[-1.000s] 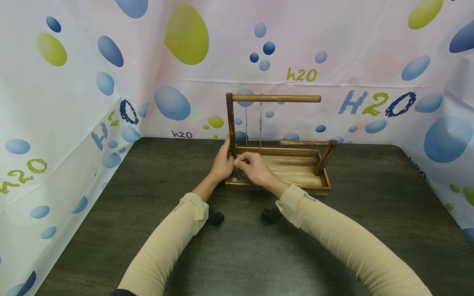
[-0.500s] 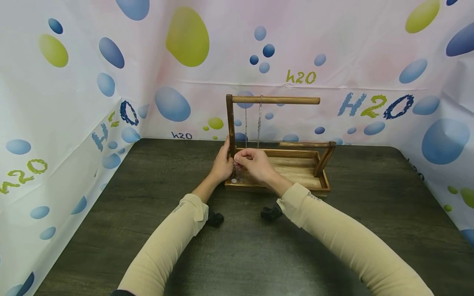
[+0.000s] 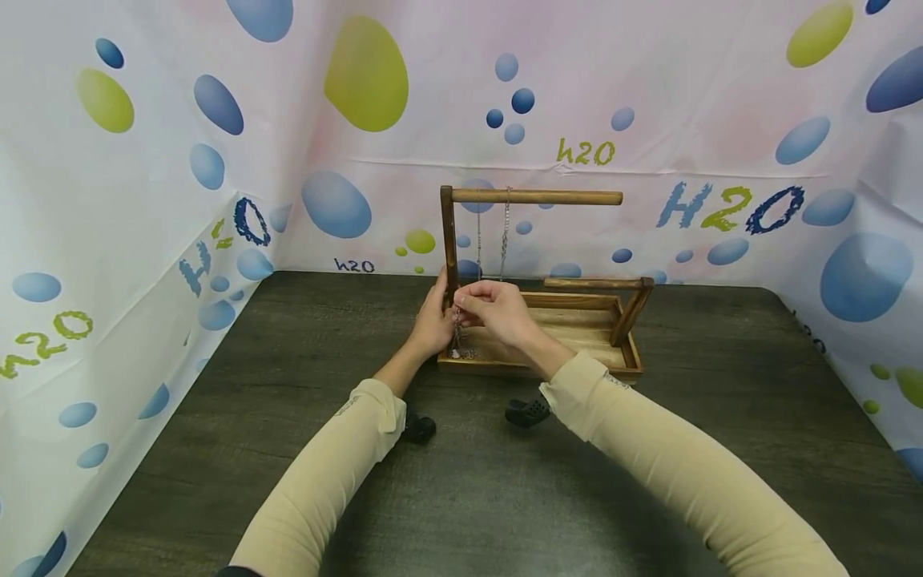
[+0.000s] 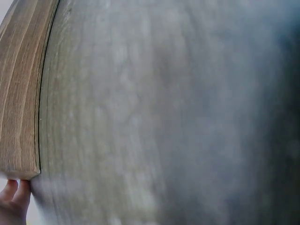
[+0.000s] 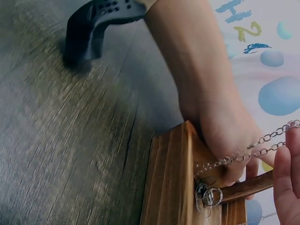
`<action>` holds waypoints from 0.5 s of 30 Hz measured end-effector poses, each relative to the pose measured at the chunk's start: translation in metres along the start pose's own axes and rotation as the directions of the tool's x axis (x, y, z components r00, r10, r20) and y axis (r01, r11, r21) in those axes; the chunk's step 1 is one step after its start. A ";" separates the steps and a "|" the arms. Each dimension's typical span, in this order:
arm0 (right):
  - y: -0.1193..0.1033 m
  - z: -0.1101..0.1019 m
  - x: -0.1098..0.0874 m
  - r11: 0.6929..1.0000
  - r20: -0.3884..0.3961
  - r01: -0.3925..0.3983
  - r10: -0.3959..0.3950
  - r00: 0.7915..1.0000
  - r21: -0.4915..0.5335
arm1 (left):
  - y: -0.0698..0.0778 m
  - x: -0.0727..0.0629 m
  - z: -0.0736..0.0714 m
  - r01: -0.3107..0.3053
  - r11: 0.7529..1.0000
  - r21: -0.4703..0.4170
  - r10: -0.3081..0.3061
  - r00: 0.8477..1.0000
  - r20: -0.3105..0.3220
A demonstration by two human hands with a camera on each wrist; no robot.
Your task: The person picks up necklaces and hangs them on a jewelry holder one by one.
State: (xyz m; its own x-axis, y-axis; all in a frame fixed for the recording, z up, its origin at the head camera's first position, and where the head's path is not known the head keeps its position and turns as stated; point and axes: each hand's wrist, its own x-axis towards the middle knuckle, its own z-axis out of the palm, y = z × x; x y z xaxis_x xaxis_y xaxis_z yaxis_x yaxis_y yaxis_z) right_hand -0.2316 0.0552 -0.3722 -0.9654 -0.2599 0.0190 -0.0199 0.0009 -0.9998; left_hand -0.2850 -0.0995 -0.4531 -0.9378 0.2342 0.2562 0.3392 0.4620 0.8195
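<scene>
A wooden jewelry stand [image 3: 577,318] has a shallow tray, a tall post with a long bar, and a shorter post with a lower bar. My left hand [image 3: 433,324] holds its tall post [image 3: 449,240] at the left end; in the left wrist view, fingertips [image 4: 19,191] meet the wood's edge. Between right thumb and fingers, my right hand [image 3: 500,311] pinches a silver chain [image 5: 267,137], which drops toward the tray's near left corner. Silver hoops [image 5: 213,197] lie in that corner. Two other necklaces, one thin [image 3: 479,240] and one thicker [image 3: 506,232], hang from the upper bar.
The stand rests on a dark wood-grain table [image 3: 461,497] before a patterned cloth backdrop [image 3: 433,144]. Black perforated wrist mounts [image 3: 528,412] sit under both forearms. The lower bar [image 3: 594,284] juts over the tray from the right post.
My right hand has risen slightly, drawing the chain up so a length shows below its fingers. The left hand stays at the post.
</scene>
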 end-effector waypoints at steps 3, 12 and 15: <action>-0.004 0.000 0.000 0.999 -0.002 -0.014 0.014 1.000 0.039 | -0.001 -0.001 0.000 -0.006 1.000 -0.006 0.006 1.000 0.005; -0.017 -0.001 0.000 0.998 0.003 -0.021 0.021 1.000 0.063 | -0.001 -0.001 0.000 -0.019 1.000 0.003 0.019 1.000 0.016; -0.023 -0.002 0.000 0.997 0.008 -0.020 0.020 1.000 0.072 | 0.000 -0.001 -0.001 -0.009 1.000 0.001 0.009 1.000 0.015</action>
State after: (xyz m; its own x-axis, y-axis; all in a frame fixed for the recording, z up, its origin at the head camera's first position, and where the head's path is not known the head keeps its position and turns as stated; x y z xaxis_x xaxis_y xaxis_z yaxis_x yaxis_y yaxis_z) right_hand -0.2315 0.0573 -0.3492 -0.9637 -0.2671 -0.0010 0.0187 -0.0638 -0.9978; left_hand -0.2836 -0.1002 -0.4529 -0.9335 0.2512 0.2558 0.3477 0.4604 0.8168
